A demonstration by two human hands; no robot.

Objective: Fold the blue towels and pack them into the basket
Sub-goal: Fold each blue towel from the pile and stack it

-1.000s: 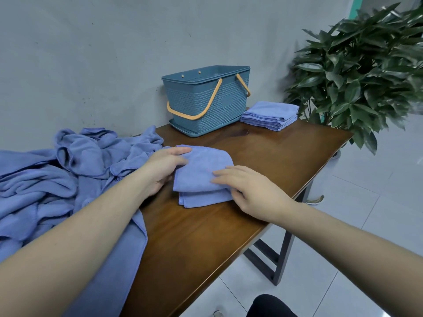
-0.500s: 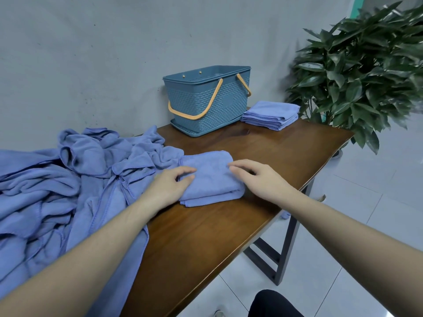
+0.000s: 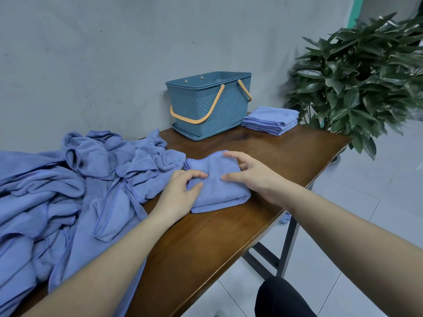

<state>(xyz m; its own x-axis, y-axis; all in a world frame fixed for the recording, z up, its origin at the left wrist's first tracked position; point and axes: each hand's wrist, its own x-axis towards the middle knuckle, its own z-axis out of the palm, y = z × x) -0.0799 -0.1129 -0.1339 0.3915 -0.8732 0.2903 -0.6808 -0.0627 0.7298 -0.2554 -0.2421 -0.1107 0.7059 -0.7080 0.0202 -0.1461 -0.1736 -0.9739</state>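
- A plain grey-green wall (image 3: 96, 65) fills the whole back of the view, matt, with small dark scuffs and specks low on its left part.
- A teal strip (image 3: 353, 12), perhaps a door frame, stands at the wall's far right end, up in the corner.
- A dark brown wooden table (image 3: 206, 243) with a glossy top runs from the near left toward the far right; its far end stops just before the plant.
- Dark metal legs and crossbars (image 3: 285, 245) show under its right edge.
- A leafy green plant (image 3: 357, 83) stands at the right, its base hidden behind the table.
- The floor is pale grey tile (image 3: 370, 213) with thin joints, evenly and softly lit.
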